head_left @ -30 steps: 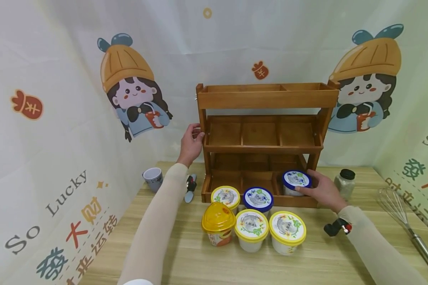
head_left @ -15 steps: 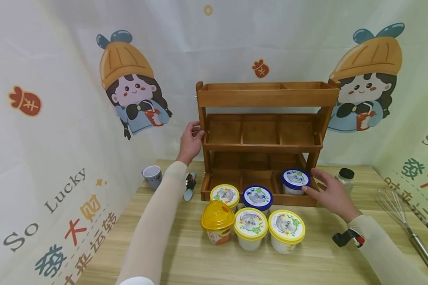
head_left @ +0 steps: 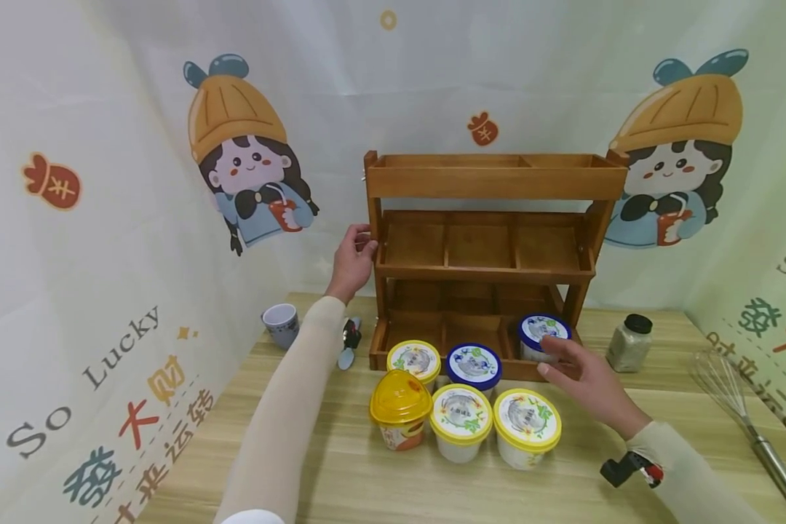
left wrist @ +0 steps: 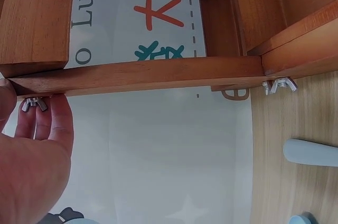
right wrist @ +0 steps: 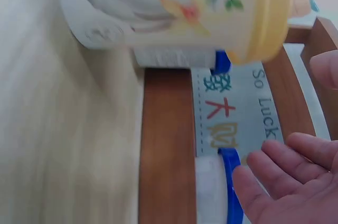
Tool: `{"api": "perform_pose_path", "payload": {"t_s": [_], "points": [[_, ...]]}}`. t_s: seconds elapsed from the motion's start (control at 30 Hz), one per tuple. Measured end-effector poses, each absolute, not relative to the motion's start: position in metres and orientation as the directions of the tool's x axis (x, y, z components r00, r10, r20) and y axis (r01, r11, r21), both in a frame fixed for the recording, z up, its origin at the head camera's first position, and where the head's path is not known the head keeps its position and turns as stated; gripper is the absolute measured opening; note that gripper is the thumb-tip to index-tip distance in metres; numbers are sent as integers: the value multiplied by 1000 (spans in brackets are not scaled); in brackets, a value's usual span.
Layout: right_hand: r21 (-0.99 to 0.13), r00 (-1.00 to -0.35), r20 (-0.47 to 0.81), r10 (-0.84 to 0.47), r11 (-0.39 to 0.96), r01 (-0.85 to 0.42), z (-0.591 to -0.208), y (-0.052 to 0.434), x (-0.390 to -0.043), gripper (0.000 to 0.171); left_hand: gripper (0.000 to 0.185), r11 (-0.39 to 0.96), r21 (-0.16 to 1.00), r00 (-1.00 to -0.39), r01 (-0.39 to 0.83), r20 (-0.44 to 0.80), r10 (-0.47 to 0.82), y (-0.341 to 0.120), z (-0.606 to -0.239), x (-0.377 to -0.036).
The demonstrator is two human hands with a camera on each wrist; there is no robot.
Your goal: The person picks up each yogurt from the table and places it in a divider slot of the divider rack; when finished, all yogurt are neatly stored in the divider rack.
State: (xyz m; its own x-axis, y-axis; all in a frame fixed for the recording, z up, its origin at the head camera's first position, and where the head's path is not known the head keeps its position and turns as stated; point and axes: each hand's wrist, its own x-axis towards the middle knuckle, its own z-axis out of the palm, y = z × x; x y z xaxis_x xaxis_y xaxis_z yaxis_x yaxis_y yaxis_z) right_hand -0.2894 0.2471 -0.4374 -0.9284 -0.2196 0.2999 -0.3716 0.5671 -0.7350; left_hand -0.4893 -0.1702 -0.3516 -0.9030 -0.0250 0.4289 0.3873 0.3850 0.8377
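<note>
My left hand (head_left: 352, 266) holds the left upright of the brown wooden rack (head_left: 485, 275). In the left wrist view its fingertips meet the post beside a wing nut (left wrist: 35, 103). A blue-lidded tub (head_left: 538, 327) stands in the rack's bottom right compartment. My right hand (head_left: 592, 382) hovers just in front of that tub, holding nothing; the right wrist view shows its fingers extended and spread. On the table before the rack are another blue-lidded tub (head_left: 474, 364), yellow-lidded tubs (head_left: 461, 415) and a cup with an orange domed lid (head_left: 401, 407).
A patterned mug (head_left: 282, 325) and a pale blue spoon-like utensil (head_left: 346, 358) lie left of the rack. To the right stand a black-capped jar (head_left: 630, 343) and a whisk (head_left: 749, 415) lying on the table. A printed curtain (head_left: 426, 80) hangs behind.
My right hand has let go of the blue-lidded tub in the rack, drawn back to the right, then swung left in front of it. My left hand keeps its place on the rack.
</note>
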Motion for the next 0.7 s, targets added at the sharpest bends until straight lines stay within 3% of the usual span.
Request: {"api": "perform_pose_path", "payload": {"t_s": [0.2,0.4,0.7], "points": [[-737,-922,256,-289,560,-380,-439,243,-278,52,35,389,827,-893,407,450,-23,-171,-347,-488],[-731,-869,273,-414,498,-467,-443,245,-265,47,35,391,834,-900,390,435,-29,-172,-348,-488],[-729,-853,192,-485,511,-455,-459,250,-250,73,36,397,832,-901,388,433,-26,-170,-353,-488]]}}
